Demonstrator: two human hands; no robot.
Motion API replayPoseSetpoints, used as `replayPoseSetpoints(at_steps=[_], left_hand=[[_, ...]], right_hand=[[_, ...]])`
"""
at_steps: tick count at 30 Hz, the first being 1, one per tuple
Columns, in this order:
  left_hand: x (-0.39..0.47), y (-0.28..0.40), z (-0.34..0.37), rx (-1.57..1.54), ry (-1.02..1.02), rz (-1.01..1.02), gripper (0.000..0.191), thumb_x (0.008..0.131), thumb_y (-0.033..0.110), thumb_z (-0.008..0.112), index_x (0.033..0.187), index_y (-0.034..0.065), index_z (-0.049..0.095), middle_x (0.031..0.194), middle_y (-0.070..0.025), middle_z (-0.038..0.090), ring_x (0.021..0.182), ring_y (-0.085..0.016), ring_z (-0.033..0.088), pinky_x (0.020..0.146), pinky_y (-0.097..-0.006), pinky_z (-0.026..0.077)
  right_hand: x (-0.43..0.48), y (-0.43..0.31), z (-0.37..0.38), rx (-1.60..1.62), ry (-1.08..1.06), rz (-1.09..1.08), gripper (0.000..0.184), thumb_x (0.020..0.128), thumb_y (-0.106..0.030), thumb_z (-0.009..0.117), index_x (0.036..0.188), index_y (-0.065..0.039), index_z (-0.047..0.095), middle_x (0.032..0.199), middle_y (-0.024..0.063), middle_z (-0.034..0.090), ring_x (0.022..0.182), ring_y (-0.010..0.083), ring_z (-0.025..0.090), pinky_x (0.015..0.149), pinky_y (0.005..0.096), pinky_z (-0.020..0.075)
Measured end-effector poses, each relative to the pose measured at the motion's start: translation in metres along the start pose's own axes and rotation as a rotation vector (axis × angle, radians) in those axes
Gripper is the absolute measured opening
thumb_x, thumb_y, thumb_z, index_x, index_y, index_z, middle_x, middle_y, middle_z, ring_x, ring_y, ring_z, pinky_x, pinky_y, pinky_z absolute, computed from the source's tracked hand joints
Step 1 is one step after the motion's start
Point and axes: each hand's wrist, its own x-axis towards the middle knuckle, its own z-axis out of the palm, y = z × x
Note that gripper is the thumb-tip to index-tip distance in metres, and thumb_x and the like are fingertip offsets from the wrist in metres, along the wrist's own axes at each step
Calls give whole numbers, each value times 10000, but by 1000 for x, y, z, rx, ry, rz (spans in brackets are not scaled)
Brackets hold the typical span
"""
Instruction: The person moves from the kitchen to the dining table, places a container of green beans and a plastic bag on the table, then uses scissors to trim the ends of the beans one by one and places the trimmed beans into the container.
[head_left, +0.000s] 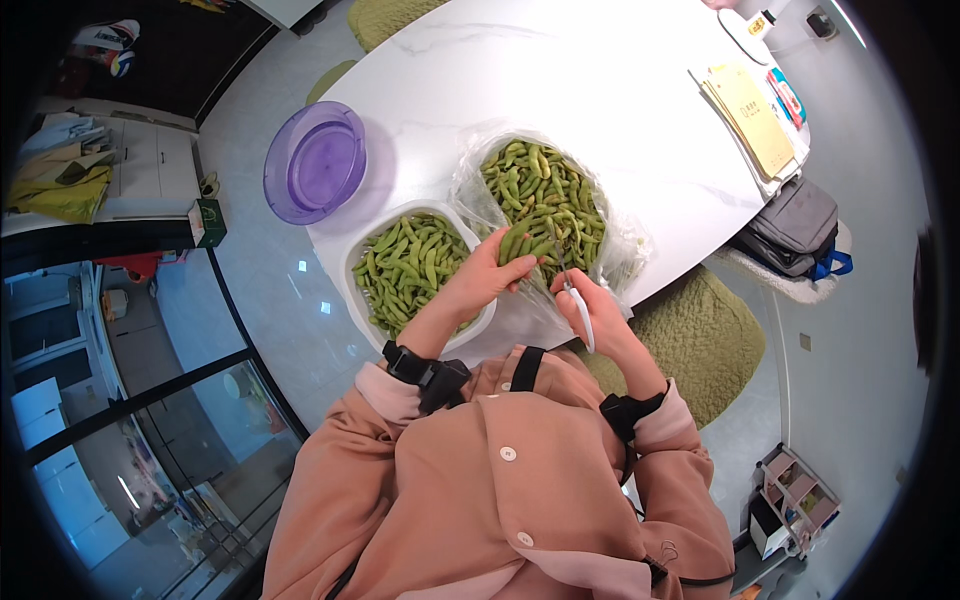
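My left hand (487, 274) holds several green edamame pods (519, 244) between thumb and fingers. Around the white handle of a pair of scissors (581, 315) my right hand (596, 307) is closed, and the blades point up towards the held pods. Both hands are above the near edge of a clear plastic bag (469, 169) filled with edamame pods (547, 184). To the left, partly behind my left forearm, stands a white plastic basket (351, 289) with more green pods (405, 262) in it. Whether the blades touch a pod cannot be told.
A purple plastic basin (326, 161) stands at the left edge of the white table (450, 75). Folders and papers (750, 120) lie at the far right. A grey backpack (791, 217) rests on a seat beyond the table's edge, and a green-covered chair (697, 345) is at my right.
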Motion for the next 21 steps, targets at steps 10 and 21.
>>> replayPoseSetpoints(at_steps=[10, 21], left_hand=[[13, -8, -2, 27, 62, -41, 309, 936, 219, 562, 1179, 52, 471, 903, -8, 582, 695, -49, 466, 540, -179, 384], [17, -11, -3, -14, 117, 69, 252, 919, 218, 591, 1089, 43, 530, 723, 39, 498, 588, -45, 447, 505, -195, 359]], right_hand=[[5, 18, 5, -104, 142, -70, 306, 888, -329, 583, 923, -32, 516, 640, 40, 484, 603, 118, 432, 569, 279, 392], [-4, 11, 7, -206, 115, -119, 336, 844, -319, 636, 958, -24, 524, 633, 63, 480, 590, 145, 458, 563, 300, 402]])
